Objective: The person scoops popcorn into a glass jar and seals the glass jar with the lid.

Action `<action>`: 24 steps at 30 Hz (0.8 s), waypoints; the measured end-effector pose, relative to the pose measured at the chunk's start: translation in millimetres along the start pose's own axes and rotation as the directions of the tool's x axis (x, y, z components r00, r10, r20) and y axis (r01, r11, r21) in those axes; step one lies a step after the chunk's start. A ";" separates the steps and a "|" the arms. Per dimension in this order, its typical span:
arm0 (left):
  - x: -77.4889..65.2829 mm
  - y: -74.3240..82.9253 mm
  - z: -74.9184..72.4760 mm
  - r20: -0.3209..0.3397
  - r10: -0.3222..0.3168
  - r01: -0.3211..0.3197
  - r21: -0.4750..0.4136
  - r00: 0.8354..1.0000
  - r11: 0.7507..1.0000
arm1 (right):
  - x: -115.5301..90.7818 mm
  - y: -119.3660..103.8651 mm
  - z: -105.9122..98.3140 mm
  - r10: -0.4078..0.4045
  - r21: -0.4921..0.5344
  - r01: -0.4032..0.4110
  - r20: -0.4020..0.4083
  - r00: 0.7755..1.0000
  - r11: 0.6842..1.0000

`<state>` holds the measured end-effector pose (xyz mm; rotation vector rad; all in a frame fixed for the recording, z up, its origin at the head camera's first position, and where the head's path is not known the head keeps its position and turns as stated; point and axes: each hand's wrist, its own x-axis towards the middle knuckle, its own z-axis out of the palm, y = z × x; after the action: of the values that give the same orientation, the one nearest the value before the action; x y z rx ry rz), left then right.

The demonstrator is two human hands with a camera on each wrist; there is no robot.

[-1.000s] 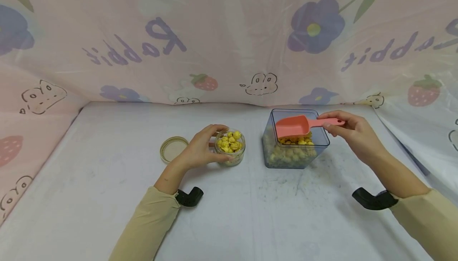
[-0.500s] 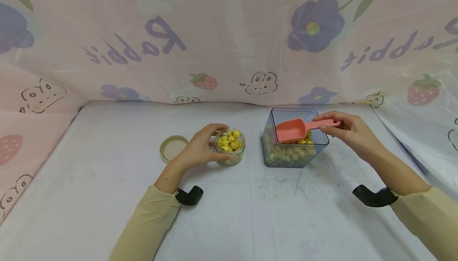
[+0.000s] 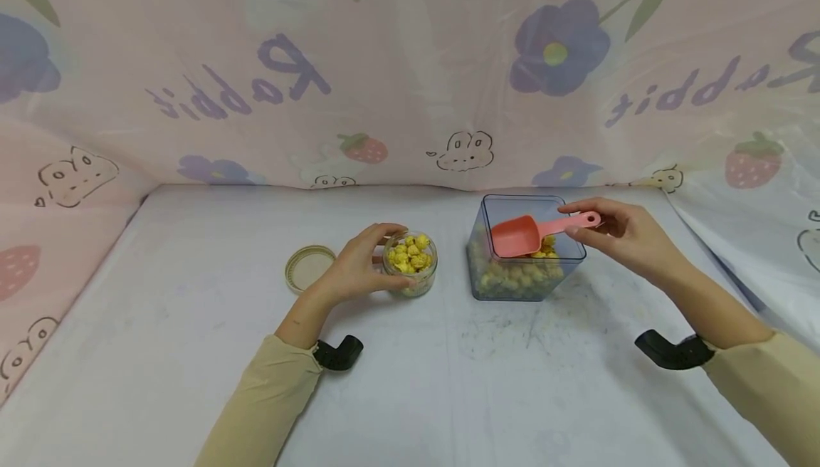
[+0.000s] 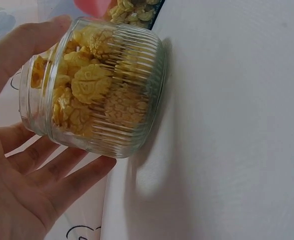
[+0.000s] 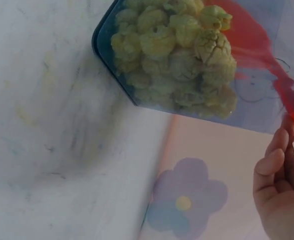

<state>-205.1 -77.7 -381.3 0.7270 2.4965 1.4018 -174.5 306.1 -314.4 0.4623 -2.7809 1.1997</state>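
My left hand [image 3: 354, 264] holds a small ribbed glass jar [image 4: 109, 90] upright on the table, thumb on one side and fingers on the other. Yellow popcorn [image 3: 410, 253] fills the jar up to about its rim. With my right hand [image 3: 624, 232] I grip the handle of a pink scoop [image 3: 516, 237]. The scoop's bowl dips inside a clear bluish square tub [image 3: 522, 196], tilted, and no popcorn shows in it. More popcorn [image 5: 182, 55] lies in the tub's lower part, seen through its wall in the right wrist view.
A round jar lid [image 3: 309, 268] lies on the white table [image 3: 410, 381], left of the jar and close to my left wrist. Behind the table hangs a pink patterned curtain [image 3: 397, 97]. A short gap separates jar and tub.
My right hand has shifted slightly left, and the scoop's bowl has moved down and left inside the tub, its handle tilting up more. My left hand and the jar stay put.
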 end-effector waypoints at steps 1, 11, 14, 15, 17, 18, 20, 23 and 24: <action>0.0 -0.2 0.1 -0.001 0.001 -0.001 0.001 1.000 1.000 | -0.8 1.1 0.0 -0.009 0.000 0.009 -0.001 1.000 1.000; -0.5 -1.3 0.7 -0.004 -0.011 0.011 -0.004 1.000 1.000 | -8.7 2.7 -4.6 0.027 0.040 -0.024 -0.086 0.996 0.999; -0.9 -1.0 0.7 -0.003 -0.016 0.016 -0.015 1.000 1.000 | -12.0 1.9 -5.5 0.044 0.073 -0.034 -0.137 0.990 0.997; -1.0 -1.0 0.8 -0.002 -0.017 0.017 -0.018 1.000 1.000 | -13.1 1.2 -5.5 0.049 0.090 -0.034 -0.160 0.986 0.995; -0.8 -1.3 0.9 0.001 -0.015 0.015 -0.021 1.000 1.000 | -15.3 -1.2 -5.2 0.058 0.126 -0.032 -0.206 0.977 0.991; -0.7 -1.4 1.0 0.001 -0.013 0.013 -0.021 1.000 1.000 | -16.1 -2.7 -4.9 0.054 0.171 -0.015 -0.224 0.973 0.985; -0.5 -1.5 1.1 -0.001 -0.007 0.007 -0.021 1.000 1.000 | -16.9 -6.3 -4.1 0.026 0.285 0.049 -0.253 0.967 0.957; -0.6 -1.9 1.3 -0.004 0.000 0.000 -0.012 1.000 1.000 | -17.5 -13.4 -2.3 -0.029 0.449 0.157 -0.277 0.960 0.880; -0.7 -2.0 1.3 -0.006 0.001 -0.001 -0.009 1.000 1.000 | -17.4 -15.9 -1.5 -0.046 0.495 0.186 -0.282 0.958 0.849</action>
<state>-204.7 -77.9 -383.7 0.7232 2.4933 1.4162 -153.1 301.2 -305.5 0.4570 -2.1528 1.8304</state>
